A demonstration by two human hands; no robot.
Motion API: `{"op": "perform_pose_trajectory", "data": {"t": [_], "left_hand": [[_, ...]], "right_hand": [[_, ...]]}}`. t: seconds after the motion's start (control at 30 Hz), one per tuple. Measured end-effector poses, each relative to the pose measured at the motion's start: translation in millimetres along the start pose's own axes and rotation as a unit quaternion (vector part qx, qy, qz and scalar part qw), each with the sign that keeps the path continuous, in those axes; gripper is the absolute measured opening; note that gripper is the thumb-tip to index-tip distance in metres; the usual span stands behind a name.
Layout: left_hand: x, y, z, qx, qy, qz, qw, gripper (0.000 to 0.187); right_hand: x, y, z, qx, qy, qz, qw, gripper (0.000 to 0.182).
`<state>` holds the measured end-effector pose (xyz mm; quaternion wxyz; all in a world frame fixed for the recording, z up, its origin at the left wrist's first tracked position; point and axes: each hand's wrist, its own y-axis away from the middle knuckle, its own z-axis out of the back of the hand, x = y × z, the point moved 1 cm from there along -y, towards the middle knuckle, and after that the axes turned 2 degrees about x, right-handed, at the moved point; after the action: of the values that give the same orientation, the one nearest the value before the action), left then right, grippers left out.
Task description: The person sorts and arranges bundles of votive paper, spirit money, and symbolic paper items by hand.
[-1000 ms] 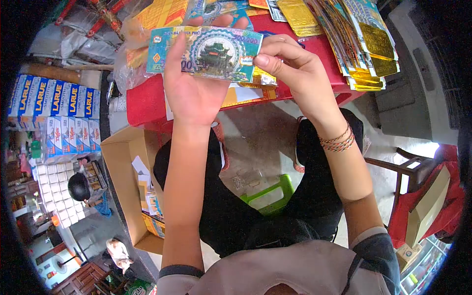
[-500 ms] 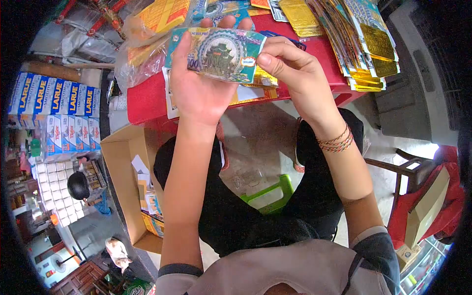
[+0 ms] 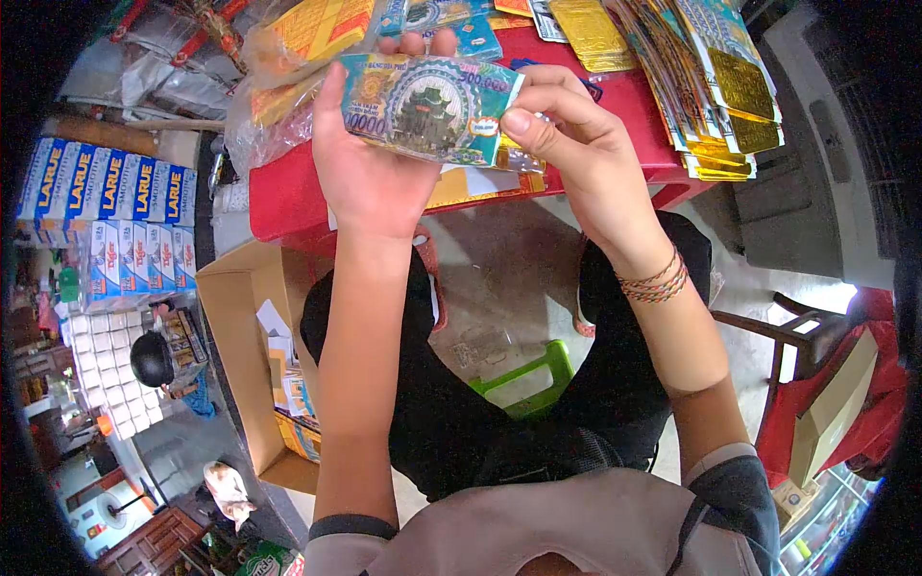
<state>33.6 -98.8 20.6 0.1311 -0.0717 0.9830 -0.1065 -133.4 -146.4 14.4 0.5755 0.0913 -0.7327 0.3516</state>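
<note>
A blue-green printed note stack (image 3: 427, 110) with a building picture is held up over the near edge of the red table (image 3: 288, 197). My left hand (image 3: 375, 182) lies palm up under it, fingertips showing beyond its far edge and the thumb at its left end. The thumb and fingers of my right hand (image 3: 571, 134) pinch the right end. Beneath the right hand, something gold and shiny (image 3: 523, 158) shows, partly hidden.
Gold sheets (image 3: 591, 34) and a thick fanned pile of papers (image 3: 720, 96) lie at the back right. Plastic-wrapped yellow packets (image 3: 312, 38) sit back left. An open cardboard box (image 3: 240, 288) stands left of my legs, with a green plastic stool (image 3: 528, 379) between them.
My left hand has moved slightly left, its thumb now at the note's left end. More of the printed face shows, including the numbers at both ends.
</note>
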Motion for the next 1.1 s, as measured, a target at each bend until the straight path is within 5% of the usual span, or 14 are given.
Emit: {"op": "perform_pose_trajectory", "data": {"t": [0.57, 0.63, 0.73, 0.8, 0.9, 0.93, 1.0, 1.1], "left_hand": [[-16.5, -1.3, 0.7, -0.061, -0.05, -0.088, 0.993, 0.035], [-12.0, -1.2, -5.7, -0.067, -0.151, -0.128, 0.978, 0.034], [-6.3, 0.2, -7.9, -0.04, -0.177, -0.113, 0.977, 0.032], [-3.2, -0.9, -7.0, -0.042, -0.149, -0.108, 0.982, 0.032], [-24.0, -3.4, 4.4, -0.033, -0.115, -0.138, 0.983, 0.034], [-36.3, -1.8, 7.8, -0.016, -0.099, -0.148, 0.984, 0.036], [-57.7, 3.2, -3.6, -0.058, -0.105, -0.227, 0.966, 0.029], [-113.8, 20.4, -0.3, -0.085, -0.081, -0.338, 0.934, 0.025]], "right_hand": [[-1.2, 0.5, 3.4, -0.038, 0.042, 0.016, 0.998, 0.022], [-0.5, -0.4, 5.7, -0.03, 0.044, 0.016, 0.998, 0.022], [1.2, -1.6, 7.9, -0.035, -0.081, -0.06, 0.994, 0.023], [1.4, -0.5, 6.8, -0.031, 0.081, -0.042, 0.995, 0.022], [0.6, 1.4, 10.6, -0.061, 0.066, -0.06, 0.994, 0.02], [5.6, 0.8, 10.5, -0.086, -0.029, -0.115, 0.989, 0.026], [3.0, -2.9, 23.0, -0.1, -0.108, -0.082, 0.986, 0.025], [9.5, -9.2, 42.9, -0.034, -0.281, -0.128, 0.95, 0.031]]}}
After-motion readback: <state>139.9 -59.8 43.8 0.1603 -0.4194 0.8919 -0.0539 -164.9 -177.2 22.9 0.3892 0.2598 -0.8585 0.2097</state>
